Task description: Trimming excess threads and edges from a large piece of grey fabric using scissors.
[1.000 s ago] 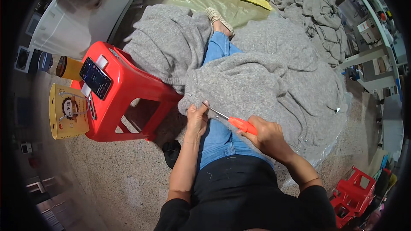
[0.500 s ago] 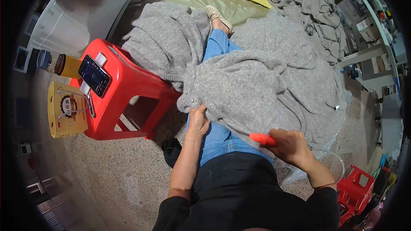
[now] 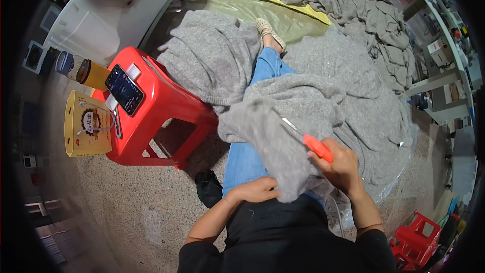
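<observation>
A grey knit garment (image 3: 278, 151) lies across my lap and legs, its front part smeared by motion. My left hand (image 3: 255, 190) is closed on its near edge, close to my waist. In my right hand (image 3: 337, 163) I hold an orange-handled tool (image 3: 318, 148) with a slim metal tip, pointing up and left over the knit. Whether the tip touches the fabric I cannot tell. A thin clear tube hangs below my right hand.
At my left stands a red stool (image 3: 166, 116) with a phone (image 3: 125, 90), a yellow drink bottle (image 3: 93, 73) and a yellow paper bag (image 3: 86, 131) on or beside it. More grey knits (image 3: 212, 55) lie ahead on plastic sheeting. A smaller red stool (image 3: 417, 235) is at right.
My left hand has drawn the garment's edge toward my waist. The tool has swung so its metal tip shows over the fabric. The whole view has shifted slightly.
</observation>
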`<state>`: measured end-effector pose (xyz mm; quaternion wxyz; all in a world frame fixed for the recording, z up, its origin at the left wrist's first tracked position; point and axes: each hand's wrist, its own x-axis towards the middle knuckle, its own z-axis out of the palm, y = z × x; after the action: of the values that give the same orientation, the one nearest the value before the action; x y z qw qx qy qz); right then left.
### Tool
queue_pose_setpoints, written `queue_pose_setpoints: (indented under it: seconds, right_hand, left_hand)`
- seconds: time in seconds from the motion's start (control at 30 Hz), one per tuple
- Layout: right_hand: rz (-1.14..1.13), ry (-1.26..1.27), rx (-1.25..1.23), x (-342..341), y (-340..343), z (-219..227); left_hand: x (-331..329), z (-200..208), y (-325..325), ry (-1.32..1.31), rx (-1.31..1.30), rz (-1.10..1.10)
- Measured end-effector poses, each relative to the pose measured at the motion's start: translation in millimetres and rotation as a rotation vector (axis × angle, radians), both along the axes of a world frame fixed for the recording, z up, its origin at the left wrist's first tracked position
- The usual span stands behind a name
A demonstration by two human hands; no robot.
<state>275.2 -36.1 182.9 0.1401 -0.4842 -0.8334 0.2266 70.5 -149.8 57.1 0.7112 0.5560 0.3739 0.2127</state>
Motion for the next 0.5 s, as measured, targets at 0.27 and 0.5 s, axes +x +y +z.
queue_pose_setpoints:
  seconds: [0.27, 0.5]
  right_hand:
    - [-0.103, -0.042, -0.062, 4.6, -1.2, -7.8]
    - [0.007, 0.088, -0.083, -6.5, -12.9, 3.0]
  left_hand:
    - [-133.4, -33.7, 32.6, 0.919, 0.254, 1.047]
    - [-196.8, -85.5, 71.4, 0.545, 0.424, 0.820]
